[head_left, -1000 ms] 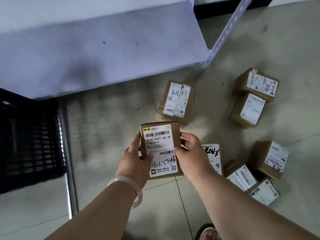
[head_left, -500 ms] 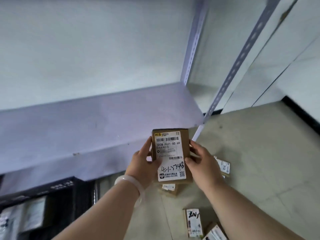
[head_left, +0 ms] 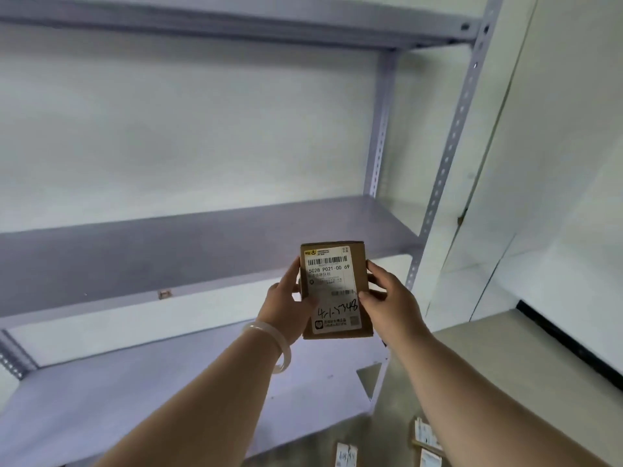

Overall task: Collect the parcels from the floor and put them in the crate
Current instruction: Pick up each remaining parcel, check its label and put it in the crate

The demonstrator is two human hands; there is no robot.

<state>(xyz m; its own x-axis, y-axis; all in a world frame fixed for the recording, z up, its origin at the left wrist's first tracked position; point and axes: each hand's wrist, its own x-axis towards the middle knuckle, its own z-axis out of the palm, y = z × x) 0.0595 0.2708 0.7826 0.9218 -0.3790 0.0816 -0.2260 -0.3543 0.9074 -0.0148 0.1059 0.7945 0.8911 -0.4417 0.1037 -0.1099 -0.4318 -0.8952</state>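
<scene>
A small brown cardboard parcel (head_left: 350,298) with a white shipping label and handwritten numbers is held up in front of the shelving. My left hand (head_left: 286,305) grips its left edge, thumb on the label. My right hand (head_left: 391,298) grips its right edge, thumb on the front. Two more parcels show at the bottom edge on the floor, one (head_left: 345,455) partly cut off and another (head_left: 426,439) beside my right forearm. The crate is out of view.
A grey metal shelving unit fills the view, with a middle shelf (head_left: 168,257), a lower shelf (head_left: 135,399) and a perforated upright post (head_left: 438,183). White walls stand behind and to the right. A strip of floor (head_left: 505,365) with a black skirting lies at the right.
The view has tilted up from the floor to the shelves. Both hands have raised the parcel with it. The black crate and most floor parcels have dropped out of view.
</scene>
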